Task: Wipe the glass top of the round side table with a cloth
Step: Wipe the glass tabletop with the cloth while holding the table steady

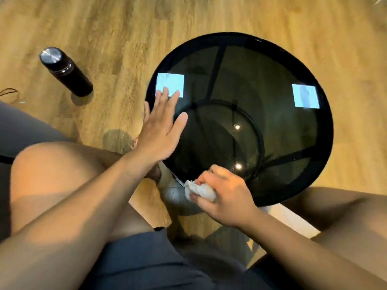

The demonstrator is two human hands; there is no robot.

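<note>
Glass top [272, 76] of the round side table fills the middle of the view, dark and smoky, framed by a black rim [326, 143]. Through it show the black crossbars and a lower ring of the frame, and two pale square reflections lie on it, one toward its left edge and one toward its right edge. The table stands on a wooden plank floor [125, 38], between the seated person's bare knees.

The left hand [159, 130] lies flat on the glass at the left edge of the top, palm down, fingers [173, 101] straight and slightly spread, the thumb out to the right. Its fingertips reach the left square reflection.

The right hand [226, 195] is at the near edge of the top, curled into a loose fist around a crumpled white cloth [201, 190]. The fingers are closed over the wad and the thumb presses it from below; a tuft of cloth sticks out to the left of the hand, over the rim. Whether the cloth touches the glass cannot be told.

A black insulated bottle [67, 73] with a brushed metal cap [50, 55] stands upright on the floor, well apart from the table to its left. The cap is on, so its contents are hidden.
</note>
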